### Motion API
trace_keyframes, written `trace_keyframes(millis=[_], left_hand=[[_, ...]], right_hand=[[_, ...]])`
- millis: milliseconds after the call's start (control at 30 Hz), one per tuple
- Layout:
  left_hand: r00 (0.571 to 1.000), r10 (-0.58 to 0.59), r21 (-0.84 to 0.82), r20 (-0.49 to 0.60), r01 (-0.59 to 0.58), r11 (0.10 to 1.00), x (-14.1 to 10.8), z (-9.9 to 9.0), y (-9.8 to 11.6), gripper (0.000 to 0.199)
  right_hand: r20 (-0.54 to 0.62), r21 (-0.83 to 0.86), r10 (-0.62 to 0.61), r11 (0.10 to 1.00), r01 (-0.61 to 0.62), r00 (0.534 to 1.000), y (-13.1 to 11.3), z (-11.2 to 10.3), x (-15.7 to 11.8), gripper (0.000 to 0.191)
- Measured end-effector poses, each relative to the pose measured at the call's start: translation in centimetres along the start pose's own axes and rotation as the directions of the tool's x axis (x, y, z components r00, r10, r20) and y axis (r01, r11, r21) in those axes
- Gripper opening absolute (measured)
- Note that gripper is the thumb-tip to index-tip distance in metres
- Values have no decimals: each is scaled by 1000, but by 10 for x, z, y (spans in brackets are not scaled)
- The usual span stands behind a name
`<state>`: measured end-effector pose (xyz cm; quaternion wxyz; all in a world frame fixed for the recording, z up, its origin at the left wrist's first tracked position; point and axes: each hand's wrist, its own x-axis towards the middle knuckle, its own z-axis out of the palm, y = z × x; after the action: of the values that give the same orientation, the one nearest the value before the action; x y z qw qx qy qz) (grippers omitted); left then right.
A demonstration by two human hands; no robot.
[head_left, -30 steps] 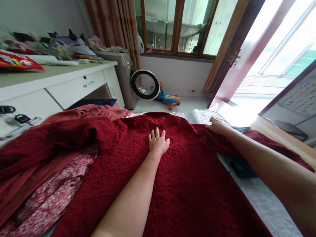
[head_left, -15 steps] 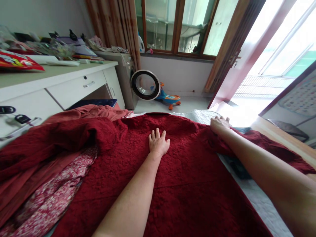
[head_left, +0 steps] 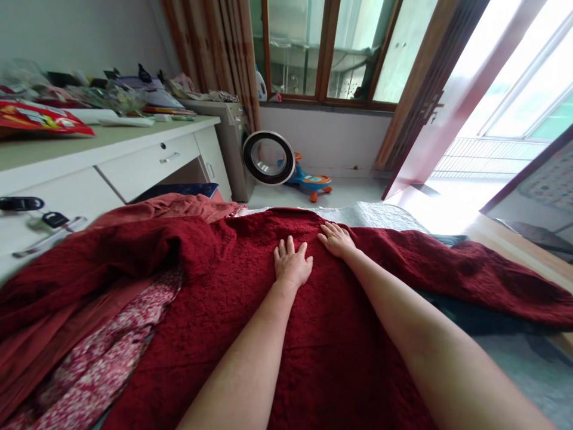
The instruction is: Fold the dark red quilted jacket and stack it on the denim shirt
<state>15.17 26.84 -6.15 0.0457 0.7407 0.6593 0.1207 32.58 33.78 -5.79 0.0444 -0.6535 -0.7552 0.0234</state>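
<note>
A dark red textured garment [head_left: 331,334] lies spread across the middle, one sleeve stretching to the right edge and another part bunched on the left. My left hand [head_left: 293,263] rests flat on its upper middle, fingers spread. Just right of it, my right hand [head_left: 336,239] lies on the garment near its far edge, fingers apart. Neither hand grips anything. Beneath the garment at the left show a salmon-coloured cloth [head_left: 156,209] and a pink-and-white patterned cloth [head_left: 98,364].
On the left stands a white desk [head_left: 147,158] with cluttered items and a red packet [head_left: 45,119]. Beyond it is a washing machine with its round door [head_left: 269,157] open. A blue-orange ride-on toy [head_left: 313,182] sits on the floor. A pale cover [head_left: 380,215] shows behind the garment.
My right hand has moved left from the garment's right side to beside my left hand. The right sleeve now lies more spread out. My left hand stays on the garment.
</note>
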Motion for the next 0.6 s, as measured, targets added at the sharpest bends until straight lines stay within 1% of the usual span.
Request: trace_keyframes(millis=[100, 200, 233, 300, 367, 500, 600], left_hand=[[1000, -1, 5, -1, 1, 1000, 0, 0, 0, 54], [1000, -1, -1, -2, 1, 1000, 0, 1, 0, 55], [1000, -1, -4, -5, 1, 1000, 0, 1, 0, 55], [1000, 0, -8, -10, 0, 1000, 1, 1, 0, 55], [1000, -1, -10, -10, 1, 1000, 1, 2, 1, 54], [1000, 3, -23, 0, -3, 1000, 1, 0, 1, 54], [1000, 5, -33, -1, -5, 999, 1, -4, 0, 55]], right_hand=[[-52, 4, 116, 993, -116, 992, 6, 1, 9, 50], [-78, 5, 250, 968, -251, 965, 12, -4, 22, 45], [-77, 4, 281, 960, -281, 957, 15, -7, 26, 44], [-63, 5, 304, 952, -305, 951, 19, -14, 36, 46], [-29, 14, 285, 959, -284, 958, 22, -22, 46, 46], [33, 44, 178, 983, -179, 984, 22, -38, 63, 42], [45, 42, 104, 993, -106, 994, 21, -45, 72, 29]])
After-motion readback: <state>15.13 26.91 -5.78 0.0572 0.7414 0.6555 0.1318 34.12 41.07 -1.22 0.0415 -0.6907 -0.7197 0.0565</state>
